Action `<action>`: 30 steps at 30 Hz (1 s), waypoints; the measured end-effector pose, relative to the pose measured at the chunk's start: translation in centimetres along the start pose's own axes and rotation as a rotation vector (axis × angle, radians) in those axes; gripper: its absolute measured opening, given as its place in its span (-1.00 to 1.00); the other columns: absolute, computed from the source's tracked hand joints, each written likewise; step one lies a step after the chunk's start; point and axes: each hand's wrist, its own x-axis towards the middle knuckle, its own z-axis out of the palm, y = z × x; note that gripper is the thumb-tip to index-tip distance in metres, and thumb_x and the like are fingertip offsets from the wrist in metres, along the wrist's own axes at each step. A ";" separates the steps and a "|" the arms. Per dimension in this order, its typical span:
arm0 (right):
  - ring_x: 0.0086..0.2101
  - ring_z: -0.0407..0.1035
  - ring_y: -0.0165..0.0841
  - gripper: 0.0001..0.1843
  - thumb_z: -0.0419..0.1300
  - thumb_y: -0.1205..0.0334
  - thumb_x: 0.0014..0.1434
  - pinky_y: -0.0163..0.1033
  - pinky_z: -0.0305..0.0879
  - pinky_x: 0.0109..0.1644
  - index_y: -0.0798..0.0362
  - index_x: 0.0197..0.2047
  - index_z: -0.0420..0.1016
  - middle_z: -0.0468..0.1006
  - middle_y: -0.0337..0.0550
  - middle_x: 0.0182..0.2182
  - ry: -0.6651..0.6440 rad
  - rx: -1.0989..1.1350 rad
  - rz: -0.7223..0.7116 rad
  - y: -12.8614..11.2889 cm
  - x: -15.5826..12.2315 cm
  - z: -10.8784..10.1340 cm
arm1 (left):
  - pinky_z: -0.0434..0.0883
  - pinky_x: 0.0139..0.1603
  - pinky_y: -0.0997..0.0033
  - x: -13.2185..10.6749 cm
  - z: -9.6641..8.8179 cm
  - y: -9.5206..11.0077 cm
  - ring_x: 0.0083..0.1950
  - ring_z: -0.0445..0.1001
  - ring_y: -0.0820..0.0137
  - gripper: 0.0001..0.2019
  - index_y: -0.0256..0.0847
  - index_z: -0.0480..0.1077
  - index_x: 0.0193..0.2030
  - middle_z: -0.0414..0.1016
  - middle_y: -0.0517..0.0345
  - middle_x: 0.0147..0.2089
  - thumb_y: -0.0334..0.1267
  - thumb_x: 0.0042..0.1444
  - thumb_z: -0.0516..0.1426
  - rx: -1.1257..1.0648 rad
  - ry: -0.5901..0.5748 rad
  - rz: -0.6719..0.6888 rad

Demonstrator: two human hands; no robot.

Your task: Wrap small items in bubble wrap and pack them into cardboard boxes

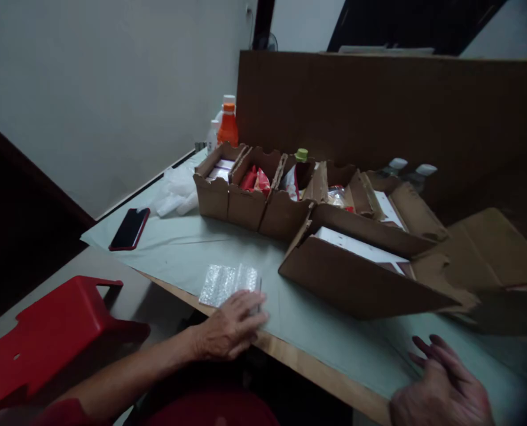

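Observation:
A flat piece of bubble wrap [228, 281] lies at the front edge of the table, and whether something is inside it I cannot tell. My left hand [234, 325] rests at its near right corner, fingers stretched out and slightly blurred. My right hand [443, 384] is over the front right of the table, holding nothing, with its fingers apart. Between the hands and farther back stands a tilted cardboard box [356, 284] with a white box [361, 245] inside.
A row of cardboard bins [245, 207] holds red packets [255, 180] and other packs. Behind stand an orange bottle [228, 127] and clear bottles. On the left are a phone [130, 229], crumpled plastic bags [174, 189] and a red stool [63, 331]. Cardboard flaps [489, 248] lie right.

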 end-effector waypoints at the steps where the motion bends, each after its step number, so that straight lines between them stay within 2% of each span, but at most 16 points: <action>1: 0.07 0.46 0.15 -0.67 0.13 0.17 0.23 0.28 0.42 0.05 0.13 -0.04 0.57 0.52 0.25 0.10 0.027 -0.002 -0.038 -0.3 -0.7 -0.2 | 0.22 0.40 -0.12 0.0 0.8 1.0 0.44 0.23 0.00 -0.47 -0.19 0.22 0.32 0.28 -0.33 0.38 -0.31 0.20 0.13 -0.031 -0.098 0.050; 3: 0.09 0.45 0.04 -0.75 0.14 0.23 0.23 0.23 0.37 0.15 0.12 -0.10 0.57 0.54 0.16 0.09 -0.016 -0.014 -0.164 -1.3 -2.3 -0.9 | 0.17 0.41 -0.20 0.2 1.5 2.6 0.43 0.24 -0.02 -0.44 -0.18 0.20 0.35 0.30 -0.34 0.37 -0.29 0.19 0.13 -0.081 -0.170 0.082; 4: 0.09 0.45 -0.01 -0.77 0.13 0.26 0.25 0.20 0.36 0.17 0.10 -0.10 0.56 0.54 0.12 0.09 -0.104 -0.032 -0.241 -2.0 -3.1 -1.0 | 0.18 0.41 -0.20 0.3 1.5 3.2 0.42 0.27 -0.02 -0.43 -0.18 0.19 0.35 0.32 -0.34 0.35 -0.29 0.19 0.13 -0.105 -0.162 0.081; 6: 0.05 0.48 -0.10 -0.80 0.13 0.31 0.27 0.13 0.38 0.15 0.05 -0.09 0.54 0.55 0.06 0.08 -0.308 -0.054 -0.392 -3.3 -4.8 -0.7 | 0.26 0.37 -0.15 0.4 1.0 4.2 0.37 0.33 0.01 -0.42 -0.18 0.20 0.35 0.41 -0.31 0.29 -0.29 0.17 0.13 -0.149 -0.103 0.094; 9: 0.03 0.47 -0.17 -0.72 0.09 0.40 0.29 0.03 0.42 0.09 -0.03 -0.01 0.51 0.56 -0.01 0.05 -0.631 -0.006 -0.575 -5.4 -6.8 1.7 | 0.38 0.28 -0.06 0.0 -0.4 5.0 0.30 0.41 0.06 -0.43 -0.15 0.23 0.32 0.51 -0.22 0.18 -0.36 0.13 0.12 -0.141 0.040 0.078; 11: 0.07 0.43 -0.18 -0.67 0.08 0.41 0.31 0.02 0.40 0.12 -0.05 0.07 0.47 0.56 -0.02 0.06 -0.774 0.034 -0.654 -6.9 -7.9 4.3 | 0.42 0.25 -0.03 -0.7 -1.3 4.6 0.27 0.43 0.10 -0.49 -0.09 0.29 0.27 0.50 -0.15 0.16 -0.41 0.16 0.09 -0.035 0.146 -0.051; 13: 0.17 0.35 -0.13 -0.60 0.14 0.36 0.28 0.07 0.34 0.18 -0.03 0.17 0.42 0.50 0.03 0.15 -0.922 0.010 -0.714 -8.3 -8.9 6.9 | 0.42 0.24 -0.04 -1.6 -2.0 3.2 0.27 0.42 0.10 -0.56 -0.05 0.33 0.21 0.46 -0.12 0.20 -0.41 0.20 0.08 0.139 0.232 -0.264; 15: 0.27 0.22 -0.04 -0.43 0.25 0.33 0.18 0.14 0.25 0.26 -0.01 0.26 0.36 0.37 0.08 0.28 -1.079 -0.066 -0.778 -9.1 -9.8 9.2 | 0.41 0.23 -0.13 -2.6 -2.3 1.1 0.28 0.39 0.03 -0.63 -0.08 0.37 0.17 0.42 -0.15 0.23 -0.34 0.21 0.11 0.320 0.266 -0.474; 17: 0.32 0.13 0.03 -0.33 0.31 0.36 0.09 0.20 0.19 0.30 0.01 0.28 0.34 0.27 0.12 0.34 -1.177 -0.160 -0.823 -9.0 -10.3 10.6 | 0.38 0.23 -0.25 -3.7 -2.3 -1.2 0.30 0.35 -0.10 -0.64 -0.15 0.39 0.14 0.41 -0.22 0.23 -0.23 0.19 0.14 0.457 0.252 -0.622; 19: 0.31 0.16 0.06 -0.42 0.26 0.43 0.07 0.23 0.20 0.27 0.05 0.19 0.43 0.32 0.16 0.32 -1.170 -0.232 -0.812 -7.9 -10.3 11.0 | 0.34 0.22 -0.33 -4.6 -2.1 -2.9 0.32 0.31 -0.19 -0.64 -0.20 0.43 0.09 0.41 -0.28 0.22 -0.16 0.17 0.17 0.525 0.220 -0.697; 21: 0.23 0.29 0.04 -0.55 0.17 0.49 0.10 0.20 0.28 0.21 0.08 0.07 0.50 0.42 0.17 0.24 -1.072 -0.244 -0.736 -6.2 -9.6 10.3 | 0.33 0.23 -0.32 -5.0 -1.9 -3.7 0.33 0.29 -0.21 -0.71 -0.19 0.47 -0.01 0.43 -0.27 0.20 -0.15 0.16 0.17 0.534 0.195 -0.709; 23: 0.13 0.41 -0.04 -0.65 0.10 0.47 0.16 0.12 0.35 0.15 0.07 -0.01 0.53 0.51 0.13 0.16 -0.935 -0.188 -0.611 -4.6 -8.6 8.4 | 0.33 0.23 -0.28 -4.8 -1.7 -3.6 0.34 0.28 -0.18 -0.83 -0.16 0.48 -0.17 0.44 -0.24 0.20 -0.20 0.16 0.14 0.501 0.192 -0.677; 25: 0.04 0.48 -0.12 -0.76 0.11 0.33 0.25 0.01 0.40 0.11 0.05 -0.07 0.53 0.57 0.07 0.07 -0.823 -0.126 -0.445 -3.3 -7.6 6.0 | 0.34 0.22 -0.22 -4.0 -1.6 -3.0 0.32 0.32 -0.13 -0.88 -0.15 0.45 -0.29 0.47 -0.19 0.18 -0.22 0.15 0.10 0.435 0.211 -0.646; 26: 0.00 0.50 -0.15 -0.80 0.12 0.24 0.28 -0.03 0.42 0.09 0.05 -0.09 0.54 0.59 0.04 0.03 -0.785 -0.111 -0.352 -2.8 -7.2 4.6 | 0.38 0.18 -0.15 -3.4 -1.6 -2.6 0.26 0.38 -0.09 -0.88 -0.14 0.43 -0.32 0.50 -0.17 0.14 -0.22 0.16 0.09 0.387 0.217 -0.647; 28: -0.08 0.54 -0.19 -0.75 0.17 0.08 0.28 -0.11 0.46 0.04 0.04 -0.13 0.56 0.64 -0.01 -0.08 -0.730 -0.125 -0.168 -1.7 -6.3 1.7 | 0.47 -0.01 0.05 -2.0 -1.7 -1.8 -0.01 0.54 0.06 -0.85 -0.13 0.40 -0.33 0.58 -0.07 -0.09 -0.18 0.17 0.06 0.267 0.182 -0.703; 30: -0.20 0.57 -0.22 -0.68 0.21 -0.01 0.23 -0.16 0.50 -0.07 0.06 -0.15 0.57 0.67 -0.03 -0.18 -0.657 -0.183 -0.008 -0.6 -5.5 -1.2 | 0.44 -0.26 0.27 -0.8 -1.7 -1.1 -0.32 0.51 0.24 -0.83 -0.12 0.39 -0.32 0.53 0.11 -0.36 -0.14 0.17 0.05 0.149 0.093 -0.797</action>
